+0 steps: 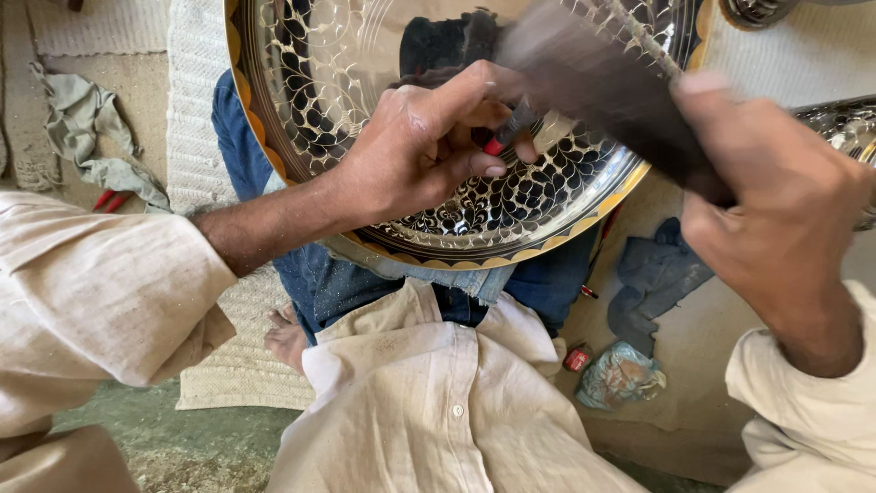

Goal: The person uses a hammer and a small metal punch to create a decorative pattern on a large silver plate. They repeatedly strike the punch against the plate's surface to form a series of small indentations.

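You worked seated on the floor with the large engraved metal tray [474, 210] propped on your lap, its face tilted up toward you and its scalloped gold rim resting against the denim at your knees. Your left hand [429, 146] lay on the tray's face, fingers [474, 169] closed around a small red-tipped chisel [504, 137], whose tip met the black-and-silver leaf pattern near the lower right of the tray. Your right hand [785, 210] was closed around the handle of a dark hammer [611, 82], which showed as a motion blur above the chisel; its head could not be made out. Judgement: the step in hand was engraving the pattern by light blows. To do it well, you needed to keep the heel of the left hand planted on the metal so that the chisel angle held steady, strike short and even rather than hard, and let the tool creep along the line between blows. The tray had no clamp, so your knees had to brace it; a slip would have scarred the polished centre. A grey cloth [91, 137] lay on the floor to your left, a blue cloth [652, 274] and a crumpled wrapper [620, 374] to your right, and a woven mat [228, 365] under your legs.
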